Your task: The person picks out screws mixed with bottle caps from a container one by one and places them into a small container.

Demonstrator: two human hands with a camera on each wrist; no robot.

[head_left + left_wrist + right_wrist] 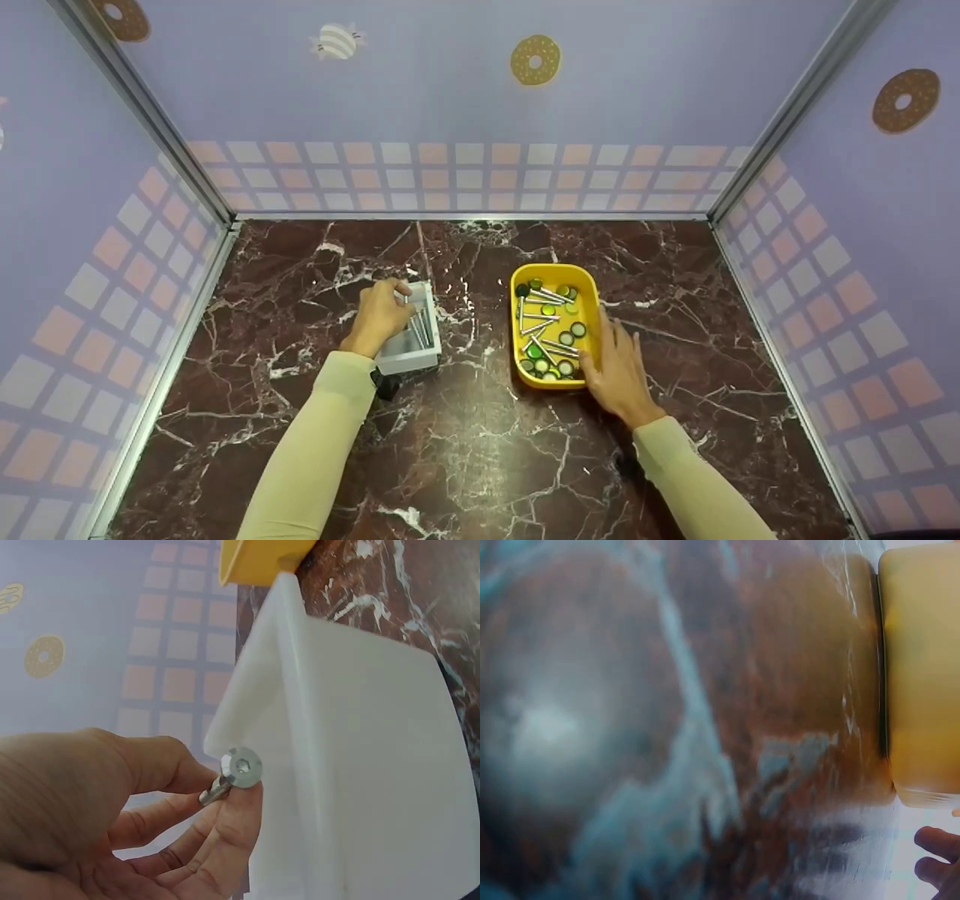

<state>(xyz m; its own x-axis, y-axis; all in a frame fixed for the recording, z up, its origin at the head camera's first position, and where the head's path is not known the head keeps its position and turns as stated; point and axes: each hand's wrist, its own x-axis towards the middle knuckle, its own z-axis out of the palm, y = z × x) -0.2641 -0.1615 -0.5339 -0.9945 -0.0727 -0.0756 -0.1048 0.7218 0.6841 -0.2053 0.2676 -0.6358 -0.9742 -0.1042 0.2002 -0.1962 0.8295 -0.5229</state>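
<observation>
By the left hand point(379, 316), a bolt point(241, 767) is pinched between thumb and fingers, held over the white box point(411, 363) near its 12 o'clock end. Other bolts point(424, 330) are contained in the box. The yellow bin point(556, 268) is set at 3 o'clock from it, well apart; more bolts point(541, 317) and caps point(577, 329) are mixed inside, caps bunched towards 6 o'clock. Bin wall is touched around 4 o'clock by the right hand point(619, 373), fingers roughly straight, nothing gripped.
</observation>
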